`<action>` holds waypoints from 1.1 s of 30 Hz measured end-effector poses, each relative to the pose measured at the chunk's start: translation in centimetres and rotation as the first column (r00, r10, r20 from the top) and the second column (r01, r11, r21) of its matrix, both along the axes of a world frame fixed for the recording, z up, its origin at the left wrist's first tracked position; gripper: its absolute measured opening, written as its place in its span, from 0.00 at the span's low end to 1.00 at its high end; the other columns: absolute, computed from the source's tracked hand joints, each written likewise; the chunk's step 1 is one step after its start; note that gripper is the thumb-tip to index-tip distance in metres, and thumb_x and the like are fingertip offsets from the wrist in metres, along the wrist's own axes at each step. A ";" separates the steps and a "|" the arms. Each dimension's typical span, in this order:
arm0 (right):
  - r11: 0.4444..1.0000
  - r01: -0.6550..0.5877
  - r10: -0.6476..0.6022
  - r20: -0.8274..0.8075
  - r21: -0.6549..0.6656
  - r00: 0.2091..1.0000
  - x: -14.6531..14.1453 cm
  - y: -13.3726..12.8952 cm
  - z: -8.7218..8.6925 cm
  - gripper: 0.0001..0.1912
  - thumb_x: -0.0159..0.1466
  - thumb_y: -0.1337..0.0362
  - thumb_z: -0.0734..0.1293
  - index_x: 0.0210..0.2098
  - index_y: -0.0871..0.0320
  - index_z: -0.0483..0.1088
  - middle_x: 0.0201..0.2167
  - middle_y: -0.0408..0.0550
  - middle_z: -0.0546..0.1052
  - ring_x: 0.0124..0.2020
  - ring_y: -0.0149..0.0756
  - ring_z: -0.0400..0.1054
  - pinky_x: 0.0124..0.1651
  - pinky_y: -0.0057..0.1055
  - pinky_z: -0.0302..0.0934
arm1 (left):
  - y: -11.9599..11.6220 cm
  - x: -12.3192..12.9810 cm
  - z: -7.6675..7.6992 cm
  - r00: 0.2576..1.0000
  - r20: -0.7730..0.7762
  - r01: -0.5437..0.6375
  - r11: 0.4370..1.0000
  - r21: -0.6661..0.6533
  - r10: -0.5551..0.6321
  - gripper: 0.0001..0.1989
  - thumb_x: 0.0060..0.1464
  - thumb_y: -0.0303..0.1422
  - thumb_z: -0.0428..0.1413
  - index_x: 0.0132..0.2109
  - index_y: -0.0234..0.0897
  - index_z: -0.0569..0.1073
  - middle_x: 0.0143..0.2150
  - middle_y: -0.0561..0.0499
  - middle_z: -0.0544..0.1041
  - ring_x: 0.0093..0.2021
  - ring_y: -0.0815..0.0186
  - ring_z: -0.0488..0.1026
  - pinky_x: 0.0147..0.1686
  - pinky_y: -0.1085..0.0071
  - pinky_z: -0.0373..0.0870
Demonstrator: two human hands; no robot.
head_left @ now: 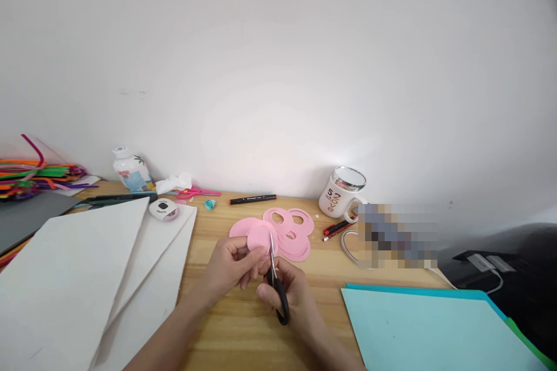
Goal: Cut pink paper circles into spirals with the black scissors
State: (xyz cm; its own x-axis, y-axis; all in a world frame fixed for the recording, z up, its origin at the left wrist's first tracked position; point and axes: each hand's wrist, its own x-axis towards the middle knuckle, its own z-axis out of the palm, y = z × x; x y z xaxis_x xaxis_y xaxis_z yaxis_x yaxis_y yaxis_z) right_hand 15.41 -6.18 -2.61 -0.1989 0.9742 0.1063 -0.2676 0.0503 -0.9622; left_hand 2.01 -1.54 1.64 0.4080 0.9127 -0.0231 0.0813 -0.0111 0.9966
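Observation:
My left hand (pixel 230 264) pinches a rounded piece of pink paper (pixel 258 236) between thumb and fingers. Black-handled scissors (pixel 281 295) are in my right hand (pixel 293 293), their blades pointing up along the right edge of that piece. How far the blades are apart I cannot tell. Right behind lie pink paper cutouts (pixel 300 246) with round and oval holes, flat on the wooden table (pixel 243 330). Another rounded pink sheet (pixel 239 227) shows just behind my left hand.
White boards (pixel 65 278) cover the left side, a white correction-tape-like case (pixel 163 209) on them. Behind stand a bottle (pixel 133 171), pink scissors (pixel 195 192), a black marker (pixel 253 200) and a mug (pixel 342 191). Light-blue sheets (pixel 426 324) lie at right; pipe cleaners (pixel 39 177) at far left.

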 end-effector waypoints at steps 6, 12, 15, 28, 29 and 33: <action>0.999 0.017 -0.017 0.003 -0.034 1.000 0.0 0.0 -0.6 0.18 0.49 0.55 0.71 0.28 0.58 0.60 0.14 0.33 0.58 0.14 0.22 0.47 0.17 0.21 0.41 | 0.1 -0.1 0.0 1.000 0.018 -0.006 1.000 0.009 0.006 0.17 0.48 0.39 0.56 0.20 0.33 0.66 0.13 0.57 0.67 0.10 0.77 0.59 0.09 0.82 0.52; 0.998 0.035 -0.033 0.028 -0.059 0.999 0.0 0.1 -0.7 0.17 0.50 0.56 0.71 0.27 0.58 0.61 0.14 0.33 0.59 0.14 0.22 0.48 0.16 0.20 0.42 | 0.2 -0.1 0.0 1.000 0.009 -0.030 0.999 0.011 0.030 0.17 0.46 0.39 0.58 0.18 0.33 0.65 0.13 0.56 0.68 0.09 0.77 0.58 0.09 0.81 0.53; 0.997 0.034 -0.032 0.031 -0.063 0.999 0.1 0.0 -0.6 0.16 0.50 0.57 0.70 0.27 0.58 0.61 0.13 0.33 0.59 0.13 0.21 0.49 0.15 0.20 0.43 | 0.3 -0.2 -0.1 1.000 0.003 -0.026 1.000 0.012 0.026 0.17 0.46 0.40 0.58 0.19 0.33 0.66 0.13 0.56 0.68 0.09 0.77 0.58 0.09 0.81 0.53; 0.998 0.025 -0.024 0.011 -0.063 1.000 -0.2 0.0 -0.6 0.18 0.49 0.54 0.71 0.27 0.59 0.62 0.14 0.34 0.62 0.13 0.21 0.51 0.15 0.19 0.45 | 0.3 0.0 -0.4 0.999 0.028 0.032 0.999 0.024 -0.032 0.18 0.49 0.42 0.56 0.20 0.33 0.67 0.15 0.56 0.68 0.10 0.77 0.59 0.10 0.81 0.52; 0.998 0.018 -0.017 0.016 -0.061 1.000 -0.3 0.0 -0.5 0.18 0.49 0.53 0.71 0.26 0.59 0.62 0.14 0.35 0.63 0.13 0.21 0.51 0.15 0.20 0.45 | 0.3 0.0 -0.4 0.999 0.027 0.040 0.999 0.020 -0.041 0.18 0.49 0.42 0.55 0.20 0.33 0.67 0.15 0.55 0.69 0.11 0.77 0.59 0.10 0.81 0.52; 0.998 0.011 -0.008 0.042 -0.066 0.999 -0.4 0.0 -0.7 0.18 0.50 0.54 0.71 0.28 0.59 0.63 0.15 0.36 0.64 0.13 0.22 0.52 0.16 0.21 0.46 | 0.1 0.0 -0.3 0.999 0.043 0.027 1.000 0.008 -0.028 0.19 0.50 0.42 0.54 0.19 0.33 0.67 0.15 0.55 0.68 0.11 0.77 0.59 0.10 0.81 0.53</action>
